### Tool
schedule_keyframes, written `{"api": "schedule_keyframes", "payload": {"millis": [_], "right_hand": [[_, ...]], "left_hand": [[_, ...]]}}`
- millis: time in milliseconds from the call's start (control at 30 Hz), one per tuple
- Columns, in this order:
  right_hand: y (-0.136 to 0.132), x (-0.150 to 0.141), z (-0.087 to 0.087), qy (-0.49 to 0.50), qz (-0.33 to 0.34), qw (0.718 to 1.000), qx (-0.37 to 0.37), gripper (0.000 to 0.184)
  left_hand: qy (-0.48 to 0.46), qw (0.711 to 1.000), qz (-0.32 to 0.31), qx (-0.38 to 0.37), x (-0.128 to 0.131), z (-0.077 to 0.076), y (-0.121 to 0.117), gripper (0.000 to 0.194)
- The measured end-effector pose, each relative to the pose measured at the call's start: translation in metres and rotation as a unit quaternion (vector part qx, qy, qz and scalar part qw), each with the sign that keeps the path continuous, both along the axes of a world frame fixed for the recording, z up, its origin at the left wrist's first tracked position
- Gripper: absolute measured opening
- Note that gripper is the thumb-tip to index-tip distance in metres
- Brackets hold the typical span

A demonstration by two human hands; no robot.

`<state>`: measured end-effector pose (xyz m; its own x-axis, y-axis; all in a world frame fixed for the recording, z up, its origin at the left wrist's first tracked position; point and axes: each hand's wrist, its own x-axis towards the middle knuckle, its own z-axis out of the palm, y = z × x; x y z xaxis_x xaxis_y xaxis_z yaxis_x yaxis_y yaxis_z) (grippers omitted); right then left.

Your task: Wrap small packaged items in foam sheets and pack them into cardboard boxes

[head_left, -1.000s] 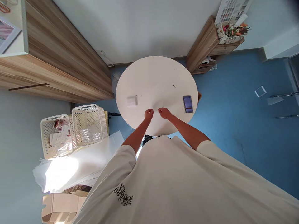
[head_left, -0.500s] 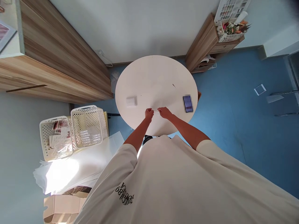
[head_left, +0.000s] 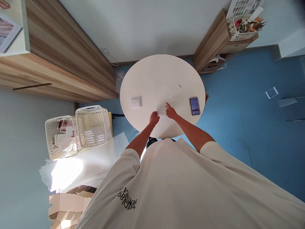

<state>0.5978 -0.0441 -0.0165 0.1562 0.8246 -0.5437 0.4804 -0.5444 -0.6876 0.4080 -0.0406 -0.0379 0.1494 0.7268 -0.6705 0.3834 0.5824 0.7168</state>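
Note:
Between my hands, over the near part of the round white table (head_left: 162, 76), is a small clear plastic box (head_left: 161, 109). My left hand (head_left: 154, 118) is closed at its lower left edge. My right hand (head_left: 170, 111) grips its right side, with the thumb or a finger along the edge. Whether the box rests on the tabletop or is lifted slightly I cannot tell. A small white stack or packet (head_left: 136, 102) lies on the table to the left. To the right lies a blurred-out purple-blue phone-like object (head_left: 194, 106).
Two white perforated baskets (head_left: 106, 125) stand left of the table, holding clear plastic pieces and packets. Below them are white sheets (head_left: 95, 159) and cardboard boxes (head_left: 68, 203). A wooden cabinet (head_left: 71, 54) rises at left; a smaller cabinet (head_left: 214, 44) stands back right.
My hands were close together with fingers bent near the table's front. Now they are further apart, the right hand raised forward, and the clear box shows between them. The view has shifted slightly.

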Motion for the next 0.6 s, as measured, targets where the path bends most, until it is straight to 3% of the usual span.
{"api": "schedule_keyframes", "payload": {"millis": [100, 267, 467, 600], "right_hand": [[-0.008, 0.0, -0.001, -0.011, -0.013, 1.0, -0.017, 0.075], [-0.024, -0.002, -0.001, -0.013, -0.021, 0.998, -0.063, 0.065], [-0.03, 0.001, -0.008, -0.006, -0.03, 0.999, -0.037, 0.063], [-0.03, 0.007, -0.008, -0.018, -0.02, 0.999, -0.024, 0.059]], "left_hand": [[0.006, 1.0, -0.004, -0.005, 0.0, -0.004, 0.0, 0.062], [0.013, 1.0, -0.008, -0.006, 0.004, -0.008, -0.001, 0.06], [-0.071, 0.997, -0.003, 0.0, 0.01, -0.006, 0.003, 0.055], [-0.042, 0.999, -0.013, 0.012, 0.006, 0.002, 0.007, 0.054]]}}
